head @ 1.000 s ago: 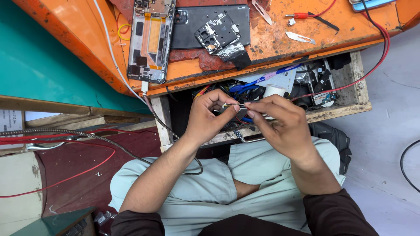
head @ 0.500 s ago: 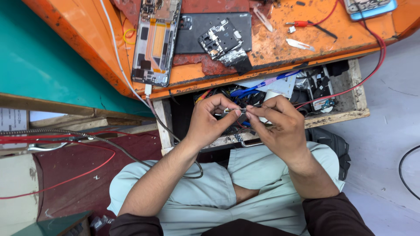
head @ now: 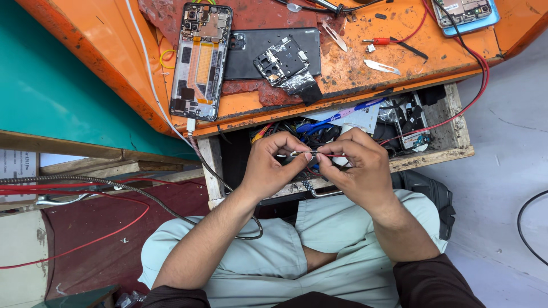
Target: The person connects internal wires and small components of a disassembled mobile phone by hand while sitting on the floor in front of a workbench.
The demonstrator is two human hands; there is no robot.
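Note:
My left hand (head: 273, 165) and my right hand (head: 355, 166) meet over an open wooden drawer (head: 451, 153) below the orange workbench (head: 399, 57). Between the fingertips of both hands is a thin metal piece with a fine red wire (head: 313, 153) running off to the right; the hands hide most of it. On the bench above lie an opened phone (head: 200, 60) with its insides showing, a black back cover (head: 251, 57) and a loose circuit board part (head: 281, 60).
The drawer holds tangled wires, a blue pen (head: 337, 117) and small parts. Tweezers (head: 381, 67), a red-handled tool (head: 381, 41) and another phone on a blue mat (head: 465, 12) lie on the bench. Red and grey cables (head: 85, 188) run at left. My lap is below.
The view has shifted slightly. Both hands stay together over the drawer, working the same small piece with little movement.

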